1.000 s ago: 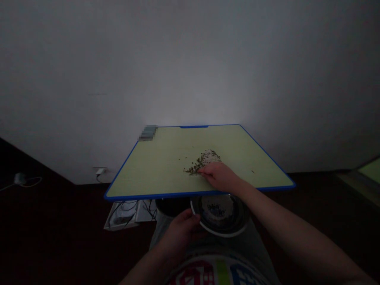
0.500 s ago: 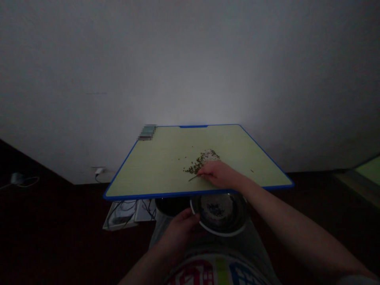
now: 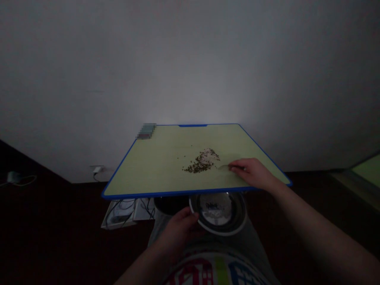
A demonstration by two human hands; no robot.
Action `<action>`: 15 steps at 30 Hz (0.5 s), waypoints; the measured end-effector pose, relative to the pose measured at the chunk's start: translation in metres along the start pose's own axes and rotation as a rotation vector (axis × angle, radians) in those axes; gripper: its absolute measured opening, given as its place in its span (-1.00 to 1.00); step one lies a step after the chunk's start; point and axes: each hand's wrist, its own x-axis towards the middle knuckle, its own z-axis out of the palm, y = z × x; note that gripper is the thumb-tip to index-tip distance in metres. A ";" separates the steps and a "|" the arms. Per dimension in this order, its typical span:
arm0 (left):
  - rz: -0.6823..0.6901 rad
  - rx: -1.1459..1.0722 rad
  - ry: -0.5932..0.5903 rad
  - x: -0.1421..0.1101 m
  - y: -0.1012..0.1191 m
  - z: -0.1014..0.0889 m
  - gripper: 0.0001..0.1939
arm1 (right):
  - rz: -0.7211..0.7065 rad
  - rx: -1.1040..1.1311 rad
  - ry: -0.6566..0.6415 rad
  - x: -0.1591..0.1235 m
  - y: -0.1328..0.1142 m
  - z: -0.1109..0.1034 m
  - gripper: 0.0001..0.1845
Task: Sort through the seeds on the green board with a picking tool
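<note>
On the pale yellow-green tabletop (image 3: 157,158) lies a loose pile of small dark green beans (image 3: 198,166) mixed with whitish grains (image 3: 208,155). My right hand (image 3: 252,171) is closed around the handle of a thin spoon (image 3: 225,166), whose tip points left and sits just right of the pile. Below the front edge, my left hand (image 3: 184,223) grips the left rim of a round metal bowl (image 3: 225,229), thumb on the rim. Some dark bits and a pale patch show inside the bowl, which is partly under the table edge.
A dark round container (image 3: 169,206) stands left of the bowl, partly under the table. White boxes with black cables (image 3: 120,213) are on the floor at left. A blurred stack (image 3: 146,131) occupies the table's back left corner. Behind stands a pale wall (image 3: 190,71).
My right hand has moved right with the spoon, from the near side of the pile to beside it, uncovering the beans. My left hand and the bowl stay almost in place.
</note>
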 end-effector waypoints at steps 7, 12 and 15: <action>0.006 -0.030 0.033 -0.001 0.002 0.004 -0.73 | 0.034 -0.012 -0.019 0.008 -0.013 0.012 -0.72; 0.010 -0.003 -0.025 -0.005 0.006 0.009 -0.74 | -0.024 0.024 -0.077 0.029 -0.038 0.029 -0.74; 0.017 0.009 -0.002 -0.006 0.006 0.006 -0.75 | -0.102 0.052 -0.118 0.040 -0.050 0.035 -0.76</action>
